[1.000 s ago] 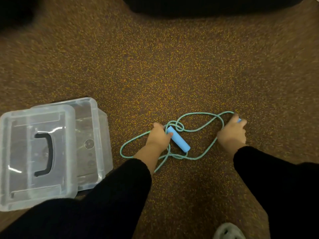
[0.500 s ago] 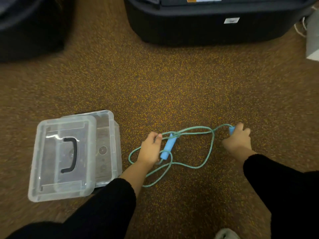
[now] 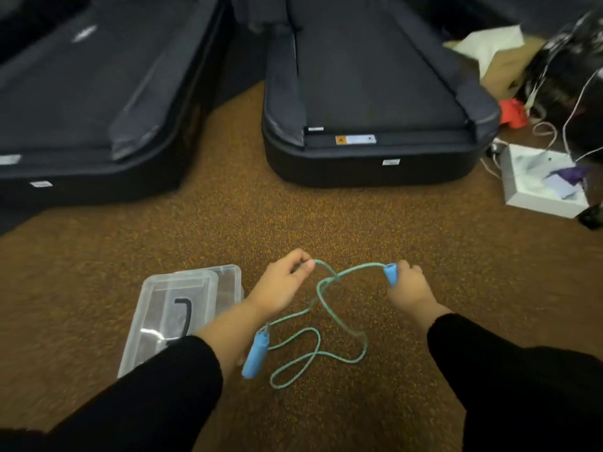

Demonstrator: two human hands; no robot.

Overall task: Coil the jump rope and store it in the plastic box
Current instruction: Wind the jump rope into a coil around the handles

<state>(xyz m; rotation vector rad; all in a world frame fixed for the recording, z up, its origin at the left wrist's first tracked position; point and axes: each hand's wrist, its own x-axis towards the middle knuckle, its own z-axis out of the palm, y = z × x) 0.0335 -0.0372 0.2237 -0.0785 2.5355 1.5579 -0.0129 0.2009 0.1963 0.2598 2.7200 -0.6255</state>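
Holding the jump rope [image 3: 326, 301] up off the carpet [image 3: 326, 220], I have my left hand [image 3: 280, 285] pinched closed on the green cord, thumb and forefinger meeting where the cord leaves my fingers. My right hand [image 3: 408, 288] is curled shut around one blue handle [image 3: 391, 274], whose top end sticks out above my fist. The cord runs between my two hands and crosses itself in a tangle about midway between them. From there it drops down in loose loops that lie on the carpet between my forearms. The other blue handle [image 3: 255, 357] hangs tilted just beside my left wrist; I cannot tell whether its lower end touches the floor. The clear plastic box [image 3: 228, 278] sits on the carpet to my left, partly hidden by my left forearm and black sleeve [image 3: 156, 396], with its lid [image 3: 169, 308] resting askew on top, black carry grip facing up. None of the rope is in the box. Two dark treadmills [image 3: 375, 93] stand farther ahead.
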